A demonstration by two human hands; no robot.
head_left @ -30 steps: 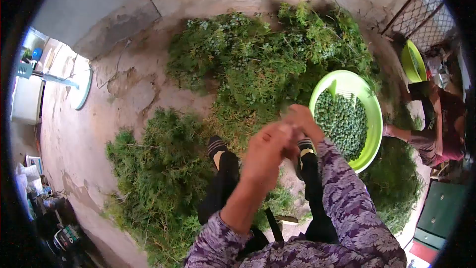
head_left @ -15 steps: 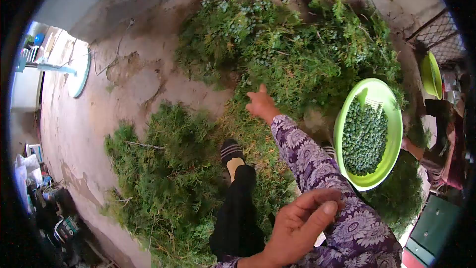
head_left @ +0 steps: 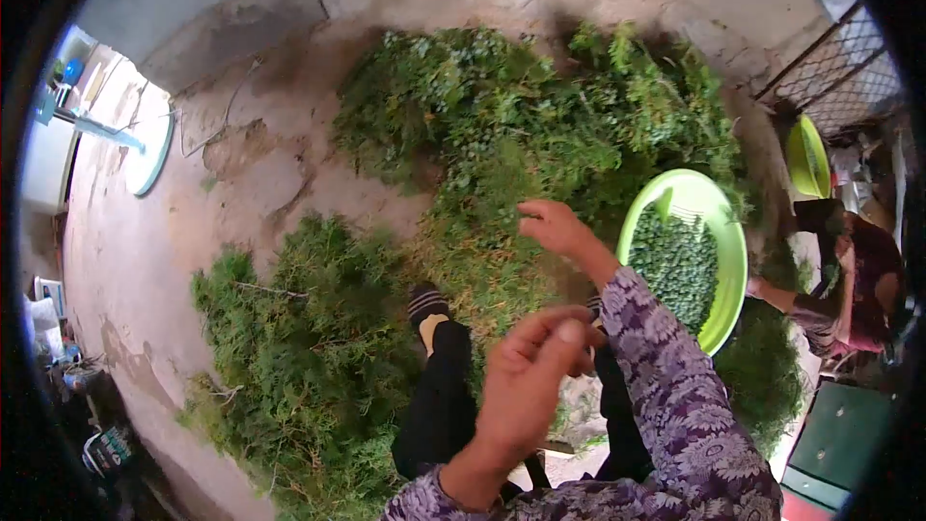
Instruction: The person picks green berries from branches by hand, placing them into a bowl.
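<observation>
My left hand (head_left: 526, 376) is raised at the lower middle, thumb and fingers drawn together; whatever may be between them is too small to tell. Beyond it, my right hand (head_left: 559, 230) hangs over the green branches with fingertips apart and nothing visible in it. A large pile of leafy branches (head_left: 502, 106) with pale berries lies along the wall. Just right of my right hand, a light green basin (head_left: 735, 270) holds many round green berries (head_left: 675, 265).
Another branch pile (head_left: 318, 347) lies left of my feet. At the right, a co-worker's hand (head_left: 759, 289) is beside the basin. Behind are a second green basin (head_left: 808, 156) and wire mesh (head_left: 839, 77). A dark green box (head_left: 837, 434) stands lower right.
My left hand has moved left and up. My right hand has shifted right and down, away from the far pile. The view has shifted, and the basin appears further left.
</observation>
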